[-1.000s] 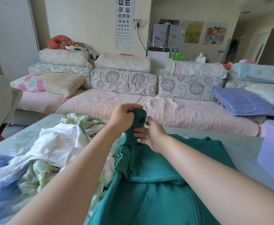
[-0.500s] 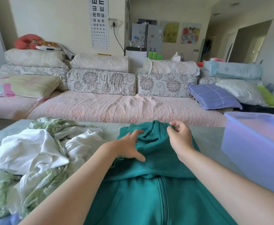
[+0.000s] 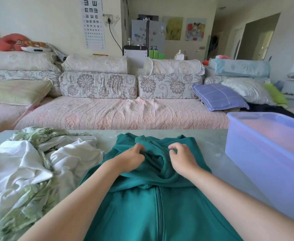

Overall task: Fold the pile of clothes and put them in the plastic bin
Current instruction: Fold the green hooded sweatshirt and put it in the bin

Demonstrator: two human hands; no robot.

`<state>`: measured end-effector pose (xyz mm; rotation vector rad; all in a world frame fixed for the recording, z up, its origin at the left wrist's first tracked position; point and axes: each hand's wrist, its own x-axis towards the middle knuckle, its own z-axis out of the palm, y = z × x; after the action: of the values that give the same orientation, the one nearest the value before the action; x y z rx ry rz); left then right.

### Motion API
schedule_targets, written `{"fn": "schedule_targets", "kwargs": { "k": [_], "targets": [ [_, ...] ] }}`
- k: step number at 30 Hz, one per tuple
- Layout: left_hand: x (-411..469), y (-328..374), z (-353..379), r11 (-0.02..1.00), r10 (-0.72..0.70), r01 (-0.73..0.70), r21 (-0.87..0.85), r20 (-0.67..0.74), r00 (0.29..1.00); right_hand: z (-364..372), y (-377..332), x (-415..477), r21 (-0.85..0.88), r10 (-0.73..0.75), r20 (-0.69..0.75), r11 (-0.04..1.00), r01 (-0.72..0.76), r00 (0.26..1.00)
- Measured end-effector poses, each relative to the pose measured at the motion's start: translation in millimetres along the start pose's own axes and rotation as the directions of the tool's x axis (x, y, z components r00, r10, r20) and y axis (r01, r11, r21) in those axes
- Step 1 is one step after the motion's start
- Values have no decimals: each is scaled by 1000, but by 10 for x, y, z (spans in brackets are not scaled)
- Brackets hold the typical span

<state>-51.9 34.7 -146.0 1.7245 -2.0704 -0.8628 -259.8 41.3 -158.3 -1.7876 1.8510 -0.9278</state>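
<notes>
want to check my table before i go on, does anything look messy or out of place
Nothing looks spilled or damaged. The teal hoodie is bunched at its top, not flat, where the left hand and right hand pinch it. The clothes pile beside it is a crumpled heap.

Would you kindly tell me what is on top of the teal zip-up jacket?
Only two hands lie on the teal zip-up jacket: left hand and right hand pinch bunched fabric near its collar. The forearms cover parts of its front.
</notes>
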Motion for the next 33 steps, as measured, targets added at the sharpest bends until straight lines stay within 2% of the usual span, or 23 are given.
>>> {"fn": "schedule_targets", "kwargs": {
  "k": [3,5,6,8,10,12,13,14,15,17,18,19,21,23,24,25,27,28,30,33],
  "targets": [
    [68,-21,24,997,62,-57,51,-85,995,133,8,104,-31,149,129,989,-146,980],
    [113,-56,54,981,77,-72,179,-24,997,222,44,112,-77,202,246,979,-189,948],
    [127,-67,80,971,78,-78,225,10,997,250,66,119,-59,174,259,985,-164,950],
    [149,-88,137,956,69,-82,281,57,996,214,50,110,35,129,154,990,-136,980],
    [138,-79,173,941,40,-68,331,93,995,92,15,195,187,186,-85,968,-168,979],
    [118,-73,176,935,-3,-45,352,134,991,-98,33,284,318,305,-334,927,-198,892],
    [107,-73,164,937,-25,-31,349,156,987,-191,93,311,328,340,-383,919,-218,859],
    [95,-73,148,937,-39,-24,348,173,984,-280,169,300,279,357,-367,923,-265,859],
    [83,-57,139,934,-50,-18,357,180,982,-375,229,229,143,368,-271,929,-341,889],
    [69,-40,130,919,-46,-21,393,161,986,-484,332,64,-240,421,-11,879,-411,907],
    [60,-38,134,910,-33,-30,413,145,989,-515,382,-3,-391,447,40,830,-398,894],
    [37,-36,134,902,-12,-48,429,136,991,-514,421,-39,-476,435,27,798,-371,900],
    [-19,-44,103,894,53,-109,434,140,989,-480,445,-49,-496,314,-141,799,-341,939],
    [-82,-60,33,911,73,-136,388,173,982,-477,366,-106,-580,14,-276,795,-178,961],
    [-116,-69,-10,922,62,-132,364,198,978,-471,348,-110,-615,-154,-226,788,-19,962],
    [-152,-85,-48,930,40,-120,348,227,973,-479,333,-136,-609,-262,-95,778,153,960],
    [-203,-141,-103,923,11,-107,370,253,967,-452,350,-178,-550,-333,266,718,426,905],
    [-227,-176,-118,907,9,-113,406,250,968,-407,364,-205,-572,-308,401,652,498,863],
    [-262,-225,-137,887,36,-134,443,224,974,-320,374,-242,-613,-259,514,555,561,818],
    [-331,-226,-204,893,94,-143,427,134,987,-283,295,-209,-690,-296,489,445,572,820]
  ]
}}
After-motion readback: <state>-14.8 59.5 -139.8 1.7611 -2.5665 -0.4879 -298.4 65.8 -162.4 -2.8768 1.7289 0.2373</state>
